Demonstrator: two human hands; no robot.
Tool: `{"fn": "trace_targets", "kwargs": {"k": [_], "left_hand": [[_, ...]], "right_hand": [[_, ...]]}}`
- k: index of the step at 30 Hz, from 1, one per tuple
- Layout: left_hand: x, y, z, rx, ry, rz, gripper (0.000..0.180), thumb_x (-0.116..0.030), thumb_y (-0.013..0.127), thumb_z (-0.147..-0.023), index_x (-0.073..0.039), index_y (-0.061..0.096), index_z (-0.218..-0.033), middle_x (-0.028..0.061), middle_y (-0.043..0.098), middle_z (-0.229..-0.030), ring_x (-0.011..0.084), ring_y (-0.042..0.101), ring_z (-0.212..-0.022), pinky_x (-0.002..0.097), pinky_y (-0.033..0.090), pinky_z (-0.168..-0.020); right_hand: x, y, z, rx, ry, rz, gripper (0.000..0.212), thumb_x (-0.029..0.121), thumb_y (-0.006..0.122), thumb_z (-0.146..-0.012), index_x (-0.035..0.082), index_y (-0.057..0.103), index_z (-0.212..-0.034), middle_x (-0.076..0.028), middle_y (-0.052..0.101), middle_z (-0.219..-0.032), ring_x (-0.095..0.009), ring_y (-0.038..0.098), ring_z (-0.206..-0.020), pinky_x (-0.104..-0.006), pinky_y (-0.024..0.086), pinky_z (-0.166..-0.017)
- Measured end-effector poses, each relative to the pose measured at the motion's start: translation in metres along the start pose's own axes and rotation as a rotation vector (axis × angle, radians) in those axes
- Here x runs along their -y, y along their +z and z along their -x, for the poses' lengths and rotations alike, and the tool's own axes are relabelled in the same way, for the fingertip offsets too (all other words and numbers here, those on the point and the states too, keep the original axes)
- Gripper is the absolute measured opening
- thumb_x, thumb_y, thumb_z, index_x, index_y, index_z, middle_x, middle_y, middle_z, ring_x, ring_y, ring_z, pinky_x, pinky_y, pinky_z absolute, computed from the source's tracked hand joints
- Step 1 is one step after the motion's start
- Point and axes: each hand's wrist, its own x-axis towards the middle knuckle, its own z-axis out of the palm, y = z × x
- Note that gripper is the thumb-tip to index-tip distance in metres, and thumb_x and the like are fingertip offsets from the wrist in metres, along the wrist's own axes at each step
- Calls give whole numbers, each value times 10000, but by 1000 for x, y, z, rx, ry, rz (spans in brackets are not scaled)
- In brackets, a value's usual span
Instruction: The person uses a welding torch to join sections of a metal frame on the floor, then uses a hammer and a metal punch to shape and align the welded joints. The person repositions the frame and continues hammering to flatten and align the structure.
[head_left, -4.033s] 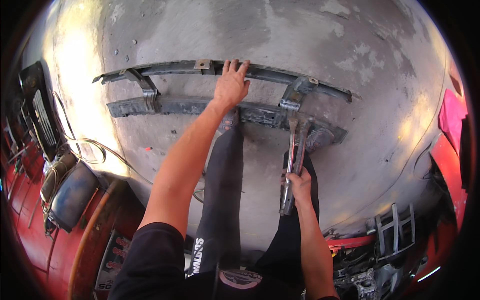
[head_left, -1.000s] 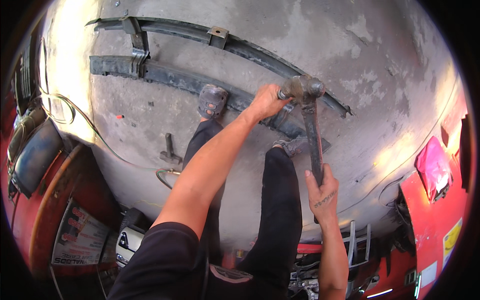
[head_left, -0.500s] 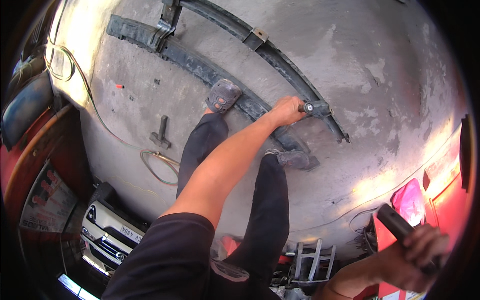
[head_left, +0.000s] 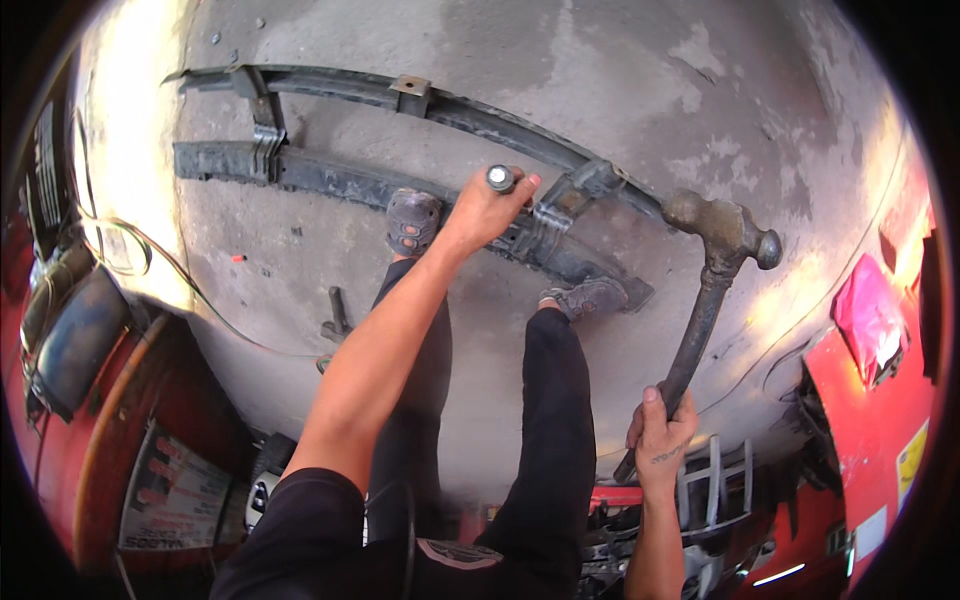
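My right hand (head_left: pixel 662 435), at the lower right, is closed round the handle of a large ball-peen hammer (head_left: pixel 715 235), whose head is raised high. Over the floor, my left hand (head_left: pixel 487 208) is wrapped round a dark metal tool with a bright round end (head_left: pixel 499 179) facing up; its lower part is hidden. Beneath that hand lies a dark metal frame (head_left: pixel 340 182) of two long curved bars joined by brackets. A bracket (head_left: pixel 578 190) near its right end is just right of my left hand. My grey shoes (head_left: pixel 412 222) rest at the near bar.
A smaller hammer (head_left: pixel 338 315) lies on the concrete floor (head_left: pixel 300 320), with a thin hose (head_left: pixel 215 315) running past it. Red panels (head_left: pixel 860 400) and a pink bag (head_left: pixel 872 310) stand at the right. A wood-edged board (head_left: pixel 115 400) and part of a white vehicle (head_left: pixel 258 500) are at lower left.
My left hand has moved left along the frame with its tool, whose round end now points up. The hammer in my right hand has come up and inward. The view has shifted too.
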Motion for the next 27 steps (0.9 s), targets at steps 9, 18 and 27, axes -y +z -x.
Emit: {"fn": "trace_targets", "kwargs": {"k": [9,18,27], "left_hand": [[-58,110,-10,233,43,-122,462,-428,626,-1004,18,735,-954,91,675,-820,184,610,-820,358,498,-775],[-25,179,-63,261,191,-361,400,-356,663,-971,28,731,-887,121,700,-751,190,655,-728,380,522,-718],[-15,213,-80,216,216,-502,388,-342,697,-927,25,682,-801,259,658,-738,405,657,-740,468,517,-685]], "right_hand": [[-66,-11,28,-55,226,-306,195,164,614,-1005,30,526,-893,-3,490,-588,-76,455,-435,-246,362,-405],[-108,-39,27,-68,264,-425,176,124,630,-982,30,525,-878,0,501,-588,-68,453,-433,-250,359,-402],[-111,-55,6,-48,206,-430,184,129,641,-976,31,523,-875,12,503,-578,-57,448,-436,-251,344,-402]]}}
